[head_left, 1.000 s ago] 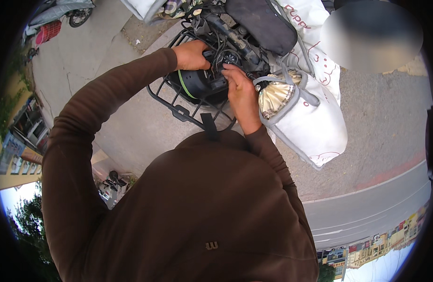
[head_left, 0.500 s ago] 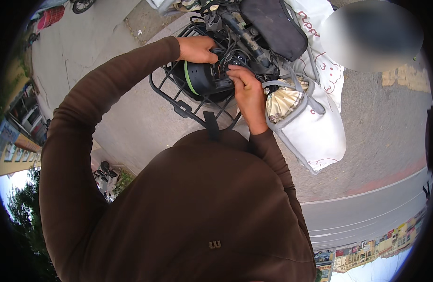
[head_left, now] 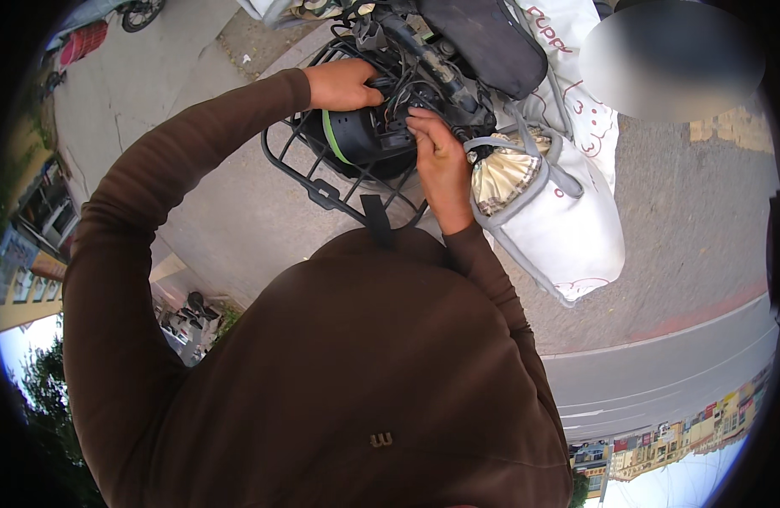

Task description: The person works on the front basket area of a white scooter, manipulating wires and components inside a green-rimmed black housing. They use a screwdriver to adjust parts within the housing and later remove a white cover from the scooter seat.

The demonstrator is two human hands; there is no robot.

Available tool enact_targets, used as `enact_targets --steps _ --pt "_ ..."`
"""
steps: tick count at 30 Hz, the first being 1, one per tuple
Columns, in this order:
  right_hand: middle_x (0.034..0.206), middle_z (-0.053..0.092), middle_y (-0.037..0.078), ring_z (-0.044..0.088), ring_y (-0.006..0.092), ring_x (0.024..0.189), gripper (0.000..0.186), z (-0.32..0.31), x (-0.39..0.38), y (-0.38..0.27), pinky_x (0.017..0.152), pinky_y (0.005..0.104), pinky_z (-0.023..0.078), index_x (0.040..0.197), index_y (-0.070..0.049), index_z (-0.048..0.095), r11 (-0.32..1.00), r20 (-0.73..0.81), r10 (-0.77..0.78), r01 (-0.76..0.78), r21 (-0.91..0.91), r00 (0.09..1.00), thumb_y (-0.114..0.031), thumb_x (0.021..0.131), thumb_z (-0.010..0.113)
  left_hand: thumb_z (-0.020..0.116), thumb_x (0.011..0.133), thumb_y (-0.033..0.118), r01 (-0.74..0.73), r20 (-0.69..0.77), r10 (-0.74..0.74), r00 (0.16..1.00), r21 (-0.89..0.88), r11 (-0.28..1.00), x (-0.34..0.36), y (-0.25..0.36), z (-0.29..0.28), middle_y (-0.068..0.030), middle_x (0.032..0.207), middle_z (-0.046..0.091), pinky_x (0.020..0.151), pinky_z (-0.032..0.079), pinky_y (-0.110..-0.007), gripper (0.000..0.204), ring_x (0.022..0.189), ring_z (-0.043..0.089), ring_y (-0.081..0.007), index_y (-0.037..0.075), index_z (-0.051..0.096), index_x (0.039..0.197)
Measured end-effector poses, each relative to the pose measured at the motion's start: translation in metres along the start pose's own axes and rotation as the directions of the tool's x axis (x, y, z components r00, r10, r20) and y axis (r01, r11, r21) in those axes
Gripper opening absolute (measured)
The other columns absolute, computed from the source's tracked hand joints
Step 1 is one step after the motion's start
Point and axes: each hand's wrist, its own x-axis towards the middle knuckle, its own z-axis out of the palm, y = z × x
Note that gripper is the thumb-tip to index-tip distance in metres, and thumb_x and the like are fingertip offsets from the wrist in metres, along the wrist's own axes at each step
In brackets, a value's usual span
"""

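Observation:
In the head view, a black wire basket at the front of a two-wheeler holds a rounded black shell with a bright green edge. Loose dark cables and small parts crowd beside the shell. My left hand reaches over from the left, fingers curled among the cables; its fingertips are hidden. From the near right my right hand comes up with bent fingers pressed together at the inner edge of the shell. What either hand pinches is too small or covered.
A white handlebar cover with grey trim and a pale lining hangs right of my right hand. Beyond the basket are a scuffed frame tube and a dark padded seat. A person with a blurred head is at the far right.
The whole view has shifted a little, so the two-wheeler and both hands appear slightly further left and up. Both hands stay at the shell and cables with nearly the same grip.

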Motion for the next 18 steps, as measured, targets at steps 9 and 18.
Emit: enact_targets --steps 9,18 --pt "0.107 0.068 0.008 0.064 0.0175 0.098 0.012 0.003 -0.005 0.003 0.088 0.0274 0.048 0.097 0.002 0.066 0.997 -0.019 -0.036 0.035 -0.063 0.999 0.001 0.090 0.057 0.063 0.076 0.015 0.095 -0.101 -0.089 0.991 0.066 0.993 0.005 0.007 0.004 -0.0193 0.095 0.069 0.081 0.050 -0.034 0.038 0.087 0.065 -0.0254 -0.004 0.065 0.108" --pt "0.114 0.065 0.007 0.057 0.0149 0.108 0.011 -0.007 0.006 0.022 0.098 0.0257 0.040 0.097 0.002 0.064 0.943 0.183 0.194 -0.234 0.235 0.964 -0.002 0.093 0.054 0.063 0.072 0.021 0.014 -0.089 0.003 0.996 0.193 0.981 0.011 0.002 -0.002 -0.0240 0.085 0.066 0.074 0.050 -0.039 0.036 0.080 0.065 -0.0326 -0.006 0.066 0.096"
